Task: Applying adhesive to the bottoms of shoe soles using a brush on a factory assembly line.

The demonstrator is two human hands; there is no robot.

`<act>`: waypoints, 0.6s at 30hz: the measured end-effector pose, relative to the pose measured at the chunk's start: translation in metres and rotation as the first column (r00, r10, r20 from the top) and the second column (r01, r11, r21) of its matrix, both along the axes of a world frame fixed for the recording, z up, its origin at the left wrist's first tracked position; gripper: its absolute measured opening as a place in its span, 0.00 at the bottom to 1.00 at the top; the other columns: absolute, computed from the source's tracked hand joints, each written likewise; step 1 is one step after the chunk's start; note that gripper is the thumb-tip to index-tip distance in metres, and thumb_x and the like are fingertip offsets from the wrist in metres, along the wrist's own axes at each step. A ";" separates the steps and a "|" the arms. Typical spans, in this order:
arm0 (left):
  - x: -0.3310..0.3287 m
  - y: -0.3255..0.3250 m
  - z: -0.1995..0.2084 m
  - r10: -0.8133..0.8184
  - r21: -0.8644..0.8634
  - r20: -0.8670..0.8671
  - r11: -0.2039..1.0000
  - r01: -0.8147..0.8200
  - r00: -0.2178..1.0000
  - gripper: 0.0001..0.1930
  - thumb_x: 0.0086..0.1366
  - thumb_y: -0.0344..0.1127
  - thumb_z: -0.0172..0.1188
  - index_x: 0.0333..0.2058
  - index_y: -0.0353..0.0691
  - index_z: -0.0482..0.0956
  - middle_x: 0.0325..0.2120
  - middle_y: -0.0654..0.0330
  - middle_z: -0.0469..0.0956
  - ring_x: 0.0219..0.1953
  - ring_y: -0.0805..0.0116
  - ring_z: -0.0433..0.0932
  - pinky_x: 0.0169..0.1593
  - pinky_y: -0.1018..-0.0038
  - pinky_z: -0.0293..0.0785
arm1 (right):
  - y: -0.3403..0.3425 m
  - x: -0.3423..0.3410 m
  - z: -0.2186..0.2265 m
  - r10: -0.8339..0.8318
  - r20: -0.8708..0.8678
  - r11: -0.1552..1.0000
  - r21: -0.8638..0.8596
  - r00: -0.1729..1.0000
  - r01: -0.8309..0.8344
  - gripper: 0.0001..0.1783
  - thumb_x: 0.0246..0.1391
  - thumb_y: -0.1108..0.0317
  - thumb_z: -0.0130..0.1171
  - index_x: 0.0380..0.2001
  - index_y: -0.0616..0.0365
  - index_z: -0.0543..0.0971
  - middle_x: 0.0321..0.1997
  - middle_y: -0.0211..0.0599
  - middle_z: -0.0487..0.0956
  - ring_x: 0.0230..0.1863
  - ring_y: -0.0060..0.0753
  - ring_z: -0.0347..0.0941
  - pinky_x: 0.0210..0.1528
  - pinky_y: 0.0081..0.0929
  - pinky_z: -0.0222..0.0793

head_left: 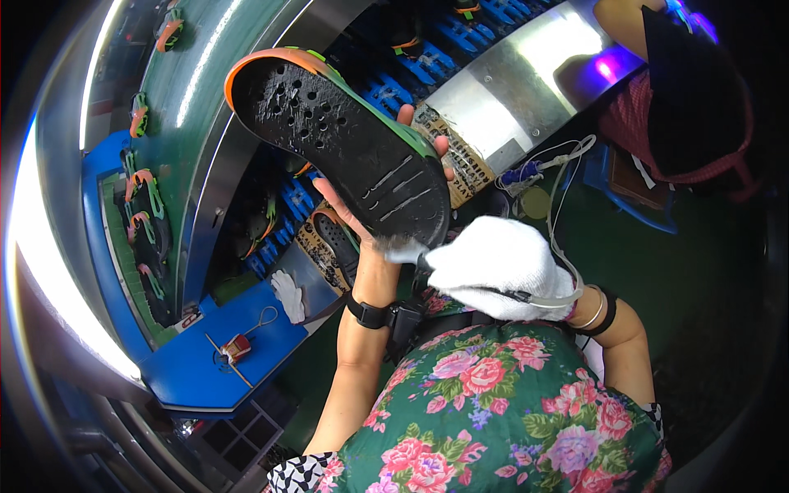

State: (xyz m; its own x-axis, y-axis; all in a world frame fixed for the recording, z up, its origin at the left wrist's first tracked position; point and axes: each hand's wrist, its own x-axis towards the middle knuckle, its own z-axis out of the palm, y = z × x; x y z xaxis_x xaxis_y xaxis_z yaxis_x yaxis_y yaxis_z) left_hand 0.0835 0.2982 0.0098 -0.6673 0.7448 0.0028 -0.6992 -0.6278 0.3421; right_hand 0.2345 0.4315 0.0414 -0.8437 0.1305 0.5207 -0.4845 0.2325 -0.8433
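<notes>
Gloved in white, right hand (493, 275) is gripping a brush (411, 253) against the shoe sole (345, 140). Left hand (370, 209) is clasping that sole from beneath

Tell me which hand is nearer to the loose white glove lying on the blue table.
Left. The left hand, holding up the black shoe sole, is just right of and above the white glove. The right hand, in a white glove, is farther right.
</notes>
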 end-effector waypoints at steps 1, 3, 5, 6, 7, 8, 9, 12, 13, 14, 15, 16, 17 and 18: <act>0.002 -0.001 0.003 -0.009 -0.007 0.047 1.000 0.009 0.999 0.61 0.57 0.82 0.57 0.75 0.42 0.53 0.73 0.44 0.55 0.61 0.33 0.73 0.57 0.40 0.81 | 0.002 0.000 -0.002 0.075 0.031 0.993 -0.094 0.997 -0.072 0.13 0.49 0.72 0.76 0.40 0.53 0.88 0.39 0.36 0.87 0.36 0.38 0.83 0.39 0.32 0.79; 0.001 -0.007 0.000 -0.013 -0.016 0.097 1.000 0.015 0.995 0.60 0.58 0.81 0.57 0.75 0.42 0.53 0.73 0.43 0.55 0.61 0.32 0.73 0.56 0.39 0.81 | 0.006 -0.003 -0.004 0.135 0.079 0.965 -0.237 0.988 -0.113 0.11 0.49 0.72 0.76 0.38 0.54 0.89 0.37 0.36 0.87 0.36 0.37 0.83 0.39 0.33 0.79; -0.005 -0.018 -0.013 -0.105 -0.050 0.016 0.993 0.106 0.994 0.59 0.59 0.81 0.56 0.75 0.41 0.53 0.74 0.42 0.53 0.60 0.31 0.73 0.55 0.41 0.83 | 0.007 -0.009 -0.006 0.003 0.065 0.983 -0.182 0.998 0.009 0.09 0.49 0.74 0.74 0.37 0.55 0.88 0.37 0.37 0.87 0.36 0.38 0.84 0.41 0.33 0.79; -0.008 -0.016 -0.013 -0.092 -0.048 0.019 0.995 0.093 0.996 0.59 0.59 0.81 0.56 0.75 0.41 0.53 0.74 0.42 0.53 0.60 0.31 0.73 0.55 0.41 0.83 | 0.013 -0.012 -0.006 -0.058 0.028 0.998 -0.013 0.998 0.059 0.12 0.50 0.74 0.73 0.40 0.55 0.88 0.40 0.37 0.87 0.37 0.40 0.83 0.41 0.34 0.79; -0.011 -0.013 -0.013 -0.109 0.002 0.009 0.994 0.109 0.994 0.59 0.60 0.80 0.55 0.74 0.40 0.52 0.73 0.41 0.53 0.60 0.31 0.73 0.54 0.43 0.84 | 0.008 -0.012 -0.008 -0.060 -0.044 0.994 0.089 0.997 0.064 0.13 0.50 0.74 0.72 0.41 0.55 0.88 0.42 0.37 0.87 0.37 0.40 0.83 0.41 0.35 0.79; -0.012 -0.012 -0.011 -0.123 0.052 -0.002 0.991 0.123 0.992 0.59 0.60 0.80 0.55 0.74 0.39 0.52 0.72 0.40 0.54 0.60 0.31 0.73 0.54 0.44 0.85 | 0.002 -0.010 -0.010 -0.052 -0.117 0.979 0.189 0.992 0.074 0.14 0.50 0.73 0.72 0.42 0.55 0.88 0.43 0.37 0.87 0.38 0.41 0.83 0.40 0.35 0.79; -0.012 -0.014 -0.007 -0.109 -0.015 0.016 0.994 0.109 0.994 0.61 0.59 0.80 0.56 0.74 0.35 0.51 0.70 0.40 0.57 0.59 0.32 0.74 0.54 0.46 0.85 | -0.001 -0.005 -0.006 -0.001 -0.094 0.977 0.212 0.996 0.021 0.15 0.51 0.72 0.72 0.44 0.54 0.87 0.44 0.37 0.87 0.38 0.41 0.83 0.40 0.36 0.79; -0.012 -0.023 -0.009 -0.211 -0.010 0.103 0.977 0.213 0.972 0.65 0.56 0.82 0.57 0.73 0.31 0.50 0.67 0.40 0.62 0.59 0.37 0.76 0.54 0.52 0.85 | -0.004 -0.002 0.004 0.131 0.015 0.991 0.027 0.991 -0.131 0.11 0.51 0.71 0.74 0.40 0.53 0.88 0.41 0.36 0.88 0.37 0.38 0.84 0.40 0.33 0.79; -0.011 -0.023 -0.011 -0.198 -0.011 0.105 0.980 0.201 0.974 0.65 0.56 0.82 0.57 0.73 0.31 0.50 0.67 0.40 0.62 0.59 0.37 0.76 0.54 0.52 0.85 | 0.001 -0.003 0.003 0.194 0.060 0.977 -0.104 0.979 -0.188 0.10 0.50 0.72 0.74 0.38 0.53 0.89 0.40 0.36 0.88 0.37 0.37 0.84 0.40 0.33 0.80; -0.010 -0.022 -0.013 -0.246 0.055 0.111 0.969 0.241 0.963 0.64 0.57 0.82 0.56 0.73 0.32 0.51 0.67 0.38 0.64 0.60 0.36 0.76 0.56 0.51 0.84 | 0.006 -0.007 0.000 0.262 0.097 0.943 -0.235 0.960 -0.234 0.08 0.50 0.72 0.75 0.36 0.54 0.89 0.38 0.37 0.88 0.37 0.36 0.84 0.41 0.32 0.80; -0.008 -0.021 -0.011 -0.290 0.129 0.111 0.953 0.275 0.951 0.63 0.58 0.82 0.54 0.73 0.32 0.52 0.66 0.37 0.66 0.61 0.35 0.75 0.57 0.49 0.82 | 0.009 -0.011 0.001 0.213 0.091 0.957 -0.221 0.973 -0.189 0.10 0.45 0.76 0.76 0.33 0.55 0.88 0.37 0.40 0.89 0.36 0.39 0.85 0.38 0.32 0.79; -0.007 -0.022 -0.007 -0.274 0.135 0.113 0.957 0.258 0.955 0.63 0.58 0.82 0.54 0.73 0.32 0.52 0.66 0.37 0.66 0.61 0.35 0.75 0.57 0.49 0.82 | 0.010 -0.013 0.001 0.120 0.066 0.981 -0.164 0.991 -0.108 0.11 0.44 0.78 0.76 0.34 0.56 0.88 0.38 0.42 0.88 0.35 0.40 0.85 0.38 0.32 0.79; -0.007 -0.023 -0.002 -0.252 -0.032 0.128 0.966 0.258 0.959 0.61 0.59 0.81 0.54 0.72 0.30 0.54 0.64 0.37 0.66 0.57 0.36 0.76 0.53 0.49 0.84 | 0.011 -0.014 0.003 0.044 0.041 0.998 -0.039 0.998 -0.043 0.12 0.43 0.79 0.75 0.34 0.56 0.88 0.39 0.43 0.88 0.36 0.40 0.85 0.38 0.33 0.79; -0.010 -0.026 0.000 -0.231 -0.197 0.140 0.946 0.256 0.963 0.59 0.60 0.79 0.55 0.71 0.29 0.56 0.63 0.37 0.66 0.53 0.36 0.76 0.50 0.48 0.85 | 0.012 -0.015 0.005 -0.030 0.002 0.996 0.086 1.000 0.029 0.13 0.42 0.80 0.75 0.35 0.55 0.88 0.40 0.43 0.88 0.36 0.40 0.85 0.38 0.33 0.79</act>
State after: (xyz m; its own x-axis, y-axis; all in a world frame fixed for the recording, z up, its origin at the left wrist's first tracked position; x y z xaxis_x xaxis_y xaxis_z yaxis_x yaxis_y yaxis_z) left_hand 0.0731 0.2725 0.0099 -0.4522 0.8598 -0.2374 -0.8636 -0.3555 0.3575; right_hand 0.2193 0.4435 0.0459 -0.8419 0.1104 0.5282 -0.4735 0.3181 -0.8213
